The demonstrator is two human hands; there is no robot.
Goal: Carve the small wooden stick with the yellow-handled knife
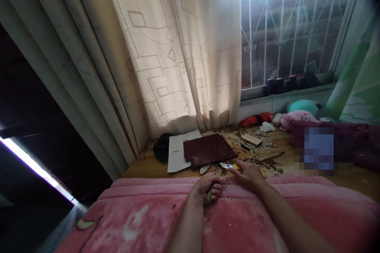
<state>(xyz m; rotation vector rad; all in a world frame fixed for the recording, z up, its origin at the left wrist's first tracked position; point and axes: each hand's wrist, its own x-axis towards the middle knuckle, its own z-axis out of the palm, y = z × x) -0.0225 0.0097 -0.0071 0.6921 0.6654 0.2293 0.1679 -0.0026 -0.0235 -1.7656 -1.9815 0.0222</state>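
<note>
Clamping a pale wood piece (209, 197) in the left hand (206, 187), the right hand (247, 174) lies on a yellow-handled carving knife (229, 165) by the worktop (139, 168), grip unclear.

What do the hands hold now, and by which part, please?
The right hand grips a knife by its yellow handle; the left hand closes around a small wooden piece, its lower end showing.

Beyond the right hand's fingers (241, 168), a wooden tabletop (139, 168) carries scattered wood shavings (268, 142) and a pale wooden block (251, 139). Ahead and left of the fingers lie a dark red folder (208, 150), a printed paper sheet (179, 154) and a black cloth (162, 147).
</note>
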